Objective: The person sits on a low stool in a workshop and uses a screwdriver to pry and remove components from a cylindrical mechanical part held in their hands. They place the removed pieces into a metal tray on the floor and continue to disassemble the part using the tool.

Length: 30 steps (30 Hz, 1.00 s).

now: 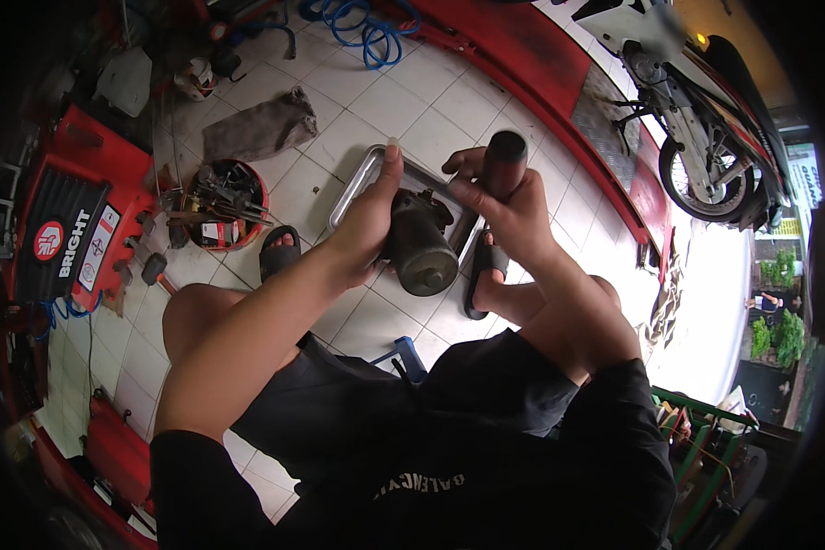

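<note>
Left hand: your left hand (368,220) wraps the dark motor housing (422,243), held over the metal tray (357,179).
Right hand: your right hand (509,215) grips a black cylinder (504,160) upright, just beside the housing.

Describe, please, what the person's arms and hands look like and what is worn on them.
Both forearms are bare, with no gloves, watch or rings visible on the left hand or right hand. Short black sleeves end above the elbows.

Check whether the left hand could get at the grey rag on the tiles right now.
Probably not: the left hand is gripping the dark metal cylinder, and the grey rag lies well off.
</note>
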Motion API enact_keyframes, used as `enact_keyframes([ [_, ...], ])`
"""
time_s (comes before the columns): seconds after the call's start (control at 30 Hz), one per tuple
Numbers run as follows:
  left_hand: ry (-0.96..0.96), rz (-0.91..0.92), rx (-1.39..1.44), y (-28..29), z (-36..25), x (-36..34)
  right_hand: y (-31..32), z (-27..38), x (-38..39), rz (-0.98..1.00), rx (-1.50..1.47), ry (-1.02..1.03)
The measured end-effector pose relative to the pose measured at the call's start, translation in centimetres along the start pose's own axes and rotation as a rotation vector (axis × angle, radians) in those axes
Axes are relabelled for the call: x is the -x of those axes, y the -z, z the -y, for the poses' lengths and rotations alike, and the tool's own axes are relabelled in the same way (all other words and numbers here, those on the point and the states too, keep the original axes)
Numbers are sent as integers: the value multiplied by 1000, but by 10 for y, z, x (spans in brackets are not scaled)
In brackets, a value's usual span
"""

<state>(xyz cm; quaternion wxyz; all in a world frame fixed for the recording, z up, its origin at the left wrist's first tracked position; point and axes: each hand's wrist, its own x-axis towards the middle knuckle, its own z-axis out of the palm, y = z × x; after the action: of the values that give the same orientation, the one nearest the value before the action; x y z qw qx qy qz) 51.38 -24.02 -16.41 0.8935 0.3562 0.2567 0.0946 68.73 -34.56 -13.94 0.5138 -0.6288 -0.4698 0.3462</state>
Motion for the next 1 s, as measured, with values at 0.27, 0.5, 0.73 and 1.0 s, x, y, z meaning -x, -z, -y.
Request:
enact_keyframes([
  [0.27,105,-9,-125,5,22,-15,-14,-1,12,89,175,93],
  [0.5,148,-14,-169,1,21,-23,-8,-3,10,63,205,-2],
  [0.73,230,1,-205,0,20,-27,-9,-9,6,54,175,-23],
  [1.0,233,75,-180,1,24,-31,1,-9,-2,201,231,-156],
])
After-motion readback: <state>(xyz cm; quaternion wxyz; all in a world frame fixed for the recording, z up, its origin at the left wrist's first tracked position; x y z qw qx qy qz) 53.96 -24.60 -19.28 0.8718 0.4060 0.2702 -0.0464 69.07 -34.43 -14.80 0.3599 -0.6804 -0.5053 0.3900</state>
